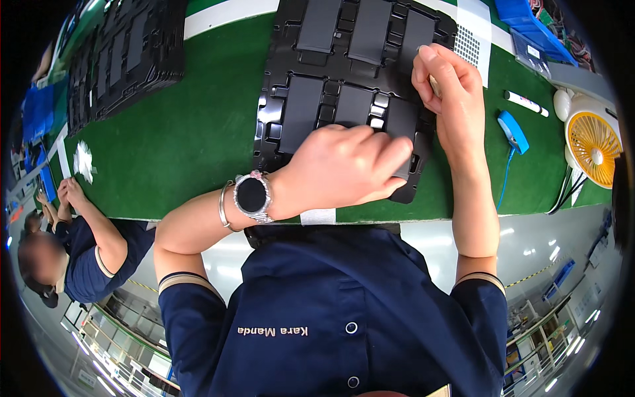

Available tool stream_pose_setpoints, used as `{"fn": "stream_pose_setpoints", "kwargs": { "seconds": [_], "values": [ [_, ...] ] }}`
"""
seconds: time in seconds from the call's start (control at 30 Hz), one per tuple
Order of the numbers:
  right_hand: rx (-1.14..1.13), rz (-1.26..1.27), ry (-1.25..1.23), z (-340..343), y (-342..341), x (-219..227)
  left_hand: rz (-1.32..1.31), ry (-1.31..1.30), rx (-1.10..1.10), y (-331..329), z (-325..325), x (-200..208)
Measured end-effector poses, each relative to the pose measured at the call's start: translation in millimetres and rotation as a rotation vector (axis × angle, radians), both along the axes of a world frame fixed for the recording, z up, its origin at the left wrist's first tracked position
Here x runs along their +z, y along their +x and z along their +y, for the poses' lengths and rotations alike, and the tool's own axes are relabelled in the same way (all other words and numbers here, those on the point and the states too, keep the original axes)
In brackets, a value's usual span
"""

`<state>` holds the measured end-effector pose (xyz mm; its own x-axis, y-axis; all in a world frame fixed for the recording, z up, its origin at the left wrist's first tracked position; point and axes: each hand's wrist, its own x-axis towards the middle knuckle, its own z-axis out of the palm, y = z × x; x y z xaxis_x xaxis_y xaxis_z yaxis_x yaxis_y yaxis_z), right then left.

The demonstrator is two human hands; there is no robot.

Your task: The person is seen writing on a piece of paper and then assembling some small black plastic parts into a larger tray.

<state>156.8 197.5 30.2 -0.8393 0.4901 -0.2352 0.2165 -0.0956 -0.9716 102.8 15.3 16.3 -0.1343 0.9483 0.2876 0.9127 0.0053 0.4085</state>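
A black moulded tray [268,112] lies on the green table in front of me, with several flat black rectangular pieces [302,112] set in its pockets. My left hand [347,162] reaches across the tray's near row, fingers curled in over the near right piece [401,119]. Its fingertips are partly hidden and slightly blurred, so what they grip does not show. Raised at the tray's right edge, my right hand [453,79] has thumb and forefinger pinched together. Anything between those fingertips is too small to name.
Right of the tray lie a sheet of small dark squares [468,45], a white marker [526,103], a blue corded device [513,132] and a yellow-and-white fan [593,149]. Stacked black trays [135,59] stand left, near a crumpled white thing [83,162]. Another person [99,258] sits at left.
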Motion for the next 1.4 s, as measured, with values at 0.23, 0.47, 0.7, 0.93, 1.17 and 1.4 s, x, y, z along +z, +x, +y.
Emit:
{"fn": "stream_pose_setpoints", "kwargs": {
  "seconds": [0.23, 0.47, 0.7, 0.93, 1.17, 1.4],
  "values": [
    [0.003, 0.108, 0.074, 4, 8, 10, -1.490, -0.275, 0.156, -9, -3, 25],
    [0.105, 0.217, 0.341, -14, 26, 34, -1.717, -0.201, 0.187, -34, -20, 33],
    [0.245, 0.081, 0.340, -35, 19, 27, -1.725, -0.159, 0.295, -48, -29, 36],
    [0.299, 0.030, 0.305, -42, 16, 25, -1.544, 0.028, 0.325, -37, -30, 25],
    [0.303, 0.055, 0.294, -44, 16, 17, -1.540, 0.055, 0.344, -32, -31, 24],
    [0.310, 0.011, 0.231, -46, 17, 20, -1.530, 0.057, 0.354, -31, -31, 25]
  ]
}}
